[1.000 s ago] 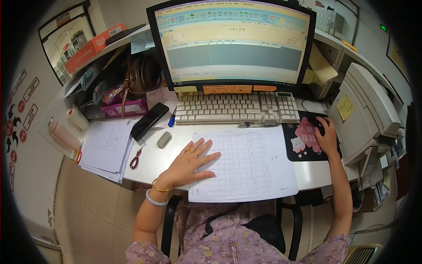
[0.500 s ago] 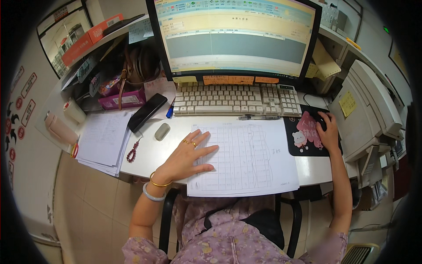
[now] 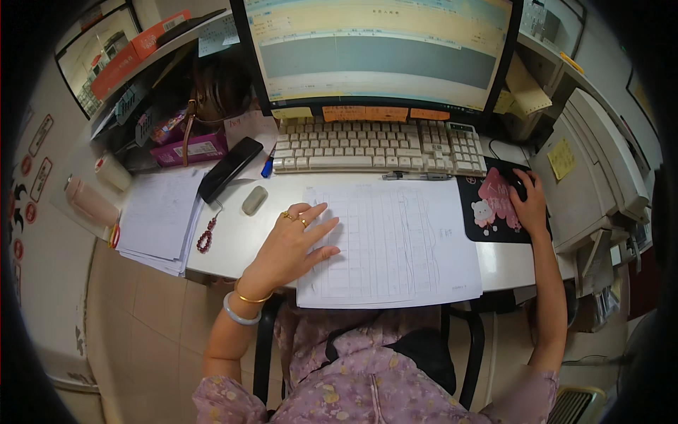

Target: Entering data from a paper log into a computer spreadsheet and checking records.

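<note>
Even, soft indoor light fills the scene, with the monitor [image 3: 378, 49] glowing as the brightest area and slightly washing out its upper band. The white worktop [image 3: 226, 240] and the ruled sheet [image 3: 395, 240] reflect light without harsh glare; shadows are faint. Fisheye distortion bends straight edges toward the rim, where a black vignette closes in. Focus is sharp centrally, softer at the edges.

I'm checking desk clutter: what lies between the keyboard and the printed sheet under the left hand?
In the head view, a pen lies on the desk strip between the keyboard and the printed sheet.
</note>
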`<action>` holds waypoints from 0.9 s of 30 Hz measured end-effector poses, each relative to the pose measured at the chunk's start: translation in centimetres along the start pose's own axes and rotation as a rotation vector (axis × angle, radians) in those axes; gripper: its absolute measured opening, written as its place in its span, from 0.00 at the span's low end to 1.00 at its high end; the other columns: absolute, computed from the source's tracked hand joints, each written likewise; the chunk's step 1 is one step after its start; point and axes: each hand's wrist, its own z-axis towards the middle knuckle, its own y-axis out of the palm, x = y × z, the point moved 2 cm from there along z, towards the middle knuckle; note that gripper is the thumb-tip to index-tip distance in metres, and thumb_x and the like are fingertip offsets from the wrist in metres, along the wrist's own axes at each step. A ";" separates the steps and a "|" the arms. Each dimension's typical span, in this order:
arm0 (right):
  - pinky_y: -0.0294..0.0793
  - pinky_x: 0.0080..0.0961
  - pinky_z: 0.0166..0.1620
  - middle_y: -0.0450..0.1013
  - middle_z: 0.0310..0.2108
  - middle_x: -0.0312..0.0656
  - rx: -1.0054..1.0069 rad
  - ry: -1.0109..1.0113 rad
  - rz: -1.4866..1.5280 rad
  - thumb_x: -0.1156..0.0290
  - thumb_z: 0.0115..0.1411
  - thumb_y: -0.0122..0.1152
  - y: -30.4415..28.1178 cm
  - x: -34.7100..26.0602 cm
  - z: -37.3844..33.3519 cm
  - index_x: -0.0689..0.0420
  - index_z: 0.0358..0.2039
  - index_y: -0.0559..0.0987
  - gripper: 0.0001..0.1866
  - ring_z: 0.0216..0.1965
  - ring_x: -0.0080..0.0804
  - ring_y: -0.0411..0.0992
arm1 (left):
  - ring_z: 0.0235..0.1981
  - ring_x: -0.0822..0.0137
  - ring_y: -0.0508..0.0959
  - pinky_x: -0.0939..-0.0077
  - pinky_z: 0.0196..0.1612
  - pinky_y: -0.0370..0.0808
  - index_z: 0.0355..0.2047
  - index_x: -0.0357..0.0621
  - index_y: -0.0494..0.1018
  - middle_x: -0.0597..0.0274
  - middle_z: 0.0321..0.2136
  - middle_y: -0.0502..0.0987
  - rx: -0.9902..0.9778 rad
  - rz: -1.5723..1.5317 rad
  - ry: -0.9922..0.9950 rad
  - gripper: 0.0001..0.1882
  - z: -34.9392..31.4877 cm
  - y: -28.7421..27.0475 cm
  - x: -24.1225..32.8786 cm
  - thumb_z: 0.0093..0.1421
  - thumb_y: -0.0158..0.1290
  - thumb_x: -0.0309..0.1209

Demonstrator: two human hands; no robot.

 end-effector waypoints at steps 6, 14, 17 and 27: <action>0.64 0.41 0.59 0.63 0.56 0.57 0.033 -0.148 -0.272 0.67 0.57 0.62 -0.9 -2.5 1.2 0.51 0.55 0.73 0.24 0.56 0.57 0.65 | 0.53 0.46 0.69 0.58 0.56 0.68 0.55 0.43 0.72 0.43 0.57 0.68 -0.052 0.041 -0.039 0.29 -0.1 0.5 2.8 0.57 0.58 0.46; 0.67 0.36 0.55 0.72 0.46 0.47 0.106 -0.261 0.053 0.74 0.57 0.58 0.6 -6.6 6.7 0.58 0.44 0.78 0.13 0.51 0.47 0.68 | 0.50 0.44 0.69 0.58 0.53 0.68 0.55 0.51 0.72 0.41 0.59 0.66 -0.051 0.140 -0.150 0.30 1.0 1.6 3.8 0.55 0.59 0.50; 0.72 0.32 0.48 0.74 0.39 0.46 0.129 -0.231 0.269 0.79 0.57 0.55 2.4 -6.4 5.6 0.59 0.42 0.77 0.12 0.44 0.43 0.73 | 0.48 0.47 0.70 0.59 0.49 0.69 0.53 0.52 0.74 0.42 0.58 0.67 0.010 0.153 -0.123 0.27 1.2 2.0 4.0 0.56 0.59 0.49; 0.71 0.32 0.48 0.75 0.39 0.44 -0.017 -0.255 0.419 0.81 0.56 0.46 4.5 -10.5 4.0 0.60 0.42 0.74 0.14 0.42 0.40 0.74 | 0.45 0.49 0.70 0.60 0.48 0.68 0.50 0.54 0.78 0.45 0.56 0.71 0.129 0.123 -0.159 0.22 0.5 2.3 3.7 0.55 0.61 0.41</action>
